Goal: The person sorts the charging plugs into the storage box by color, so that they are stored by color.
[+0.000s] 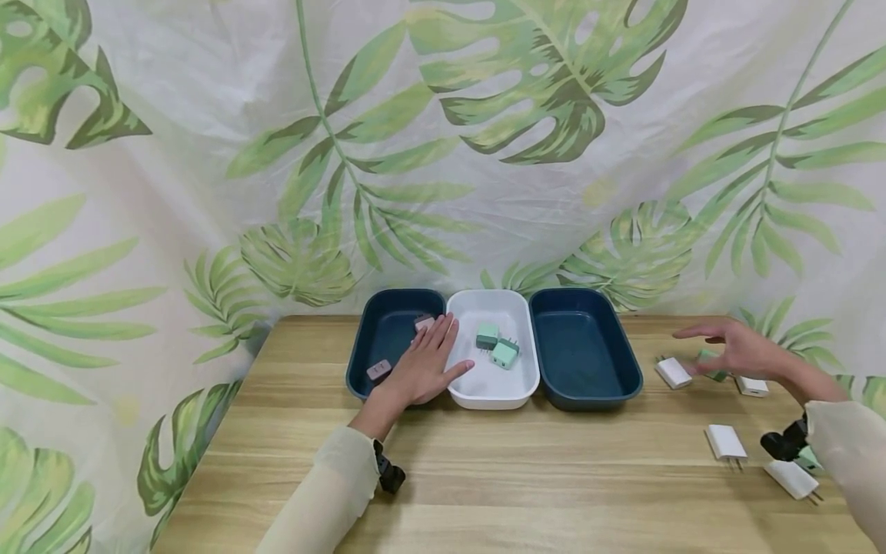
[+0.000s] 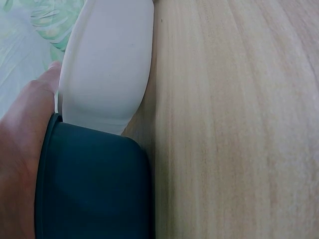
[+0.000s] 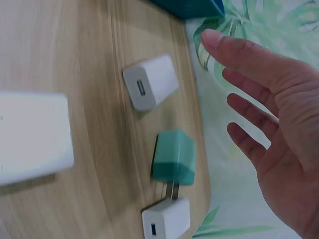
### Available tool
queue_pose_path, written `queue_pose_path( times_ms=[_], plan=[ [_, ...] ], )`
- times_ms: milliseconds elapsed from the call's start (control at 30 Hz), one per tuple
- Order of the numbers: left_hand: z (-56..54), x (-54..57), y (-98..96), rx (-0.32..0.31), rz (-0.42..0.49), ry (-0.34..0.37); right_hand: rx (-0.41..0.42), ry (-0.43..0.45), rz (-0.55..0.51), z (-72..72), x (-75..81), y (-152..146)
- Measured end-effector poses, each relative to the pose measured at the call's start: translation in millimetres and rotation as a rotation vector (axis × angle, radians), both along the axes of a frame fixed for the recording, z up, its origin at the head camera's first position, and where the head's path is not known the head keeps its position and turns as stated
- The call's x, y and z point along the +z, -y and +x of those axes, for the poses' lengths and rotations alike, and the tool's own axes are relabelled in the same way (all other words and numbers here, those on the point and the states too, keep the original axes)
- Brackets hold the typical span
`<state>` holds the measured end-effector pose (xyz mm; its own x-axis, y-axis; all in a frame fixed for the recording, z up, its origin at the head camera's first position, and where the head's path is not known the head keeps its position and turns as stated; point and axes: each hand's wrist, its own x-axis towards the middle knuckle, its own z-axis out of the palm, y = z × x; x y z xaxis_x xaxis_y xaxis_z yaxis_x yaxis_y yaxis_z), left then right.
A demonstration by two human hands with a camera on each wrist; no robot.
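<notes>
My left hand (image 1: 424, 371) lies with straight fingers over the adjoining rims of the left dark blue tray (image 1: 367, 338) and the white tray (image 1: 493, 402). Two brownish-pink plug chargers, one nearer the front (image 1: 378, 371), are in the blue tray. The white tray holds two mint green plug chargers (image 1: 505, 354). On the right, my right hand (image 1: 746, 352) hovers with parted, loosely bent fingers and nothing between them. Close by are a white charger (image 3: 158, 82), a green charger (image 3: 174, 157) and another white charger (image 3: 172, 219) on the wooden table.
A second dark blue tray (image 1: 581, 346), with nothing in it, adjoins the white tray on the right. Nearer the front right lie two white chargers, one above (image 1: 725, 442) and one below (image 1: 792, 480), and a green charger (image 1: 808, 460) partly hidden by the right wrist camera. A leaf-patterned cloth (image 1: 512, 208) hangs behind the table.
</notes>
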<state>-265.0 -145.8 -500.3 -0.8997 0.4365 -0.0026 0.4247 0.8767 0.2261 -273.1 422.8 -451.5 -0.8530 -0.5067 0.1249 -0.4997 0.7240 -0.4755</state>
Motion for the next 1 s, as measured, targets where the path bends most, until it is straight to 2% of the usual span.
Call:
queue_pose_path(
  times_ms=[133, 233, 500, 767, 1000],
  plan=[
    [-0.4, 0.7, 0.8, -0.005, -0.003, -0.005, 0.010, -0.017, -0.005, 0.9, -4.5, -9.8],
    [-1.1, 0.8, 0.8, -0.010, 0.004, -0.009, -0.008, 0.003, -0.007, 2.7, -5.9, -15.9],
    [-0.5, -1.0, 0.5, -0.012, 0.012, -0.005, -0.068, 0.038, 0.062, 6.0, -11.9, -27.6],
    [0.3, -2.1, 0.5, -0.009, 0.019, -0.001, -0.085, 0.042, 0.082, 6.4, -22.9, -32.3],
    [0.3, -0.5, 1.2, -0.008, 0.010, 0.006, -0.101, 0.077, 0.099, 6.1, -23.1, -29.6]
  ],
)
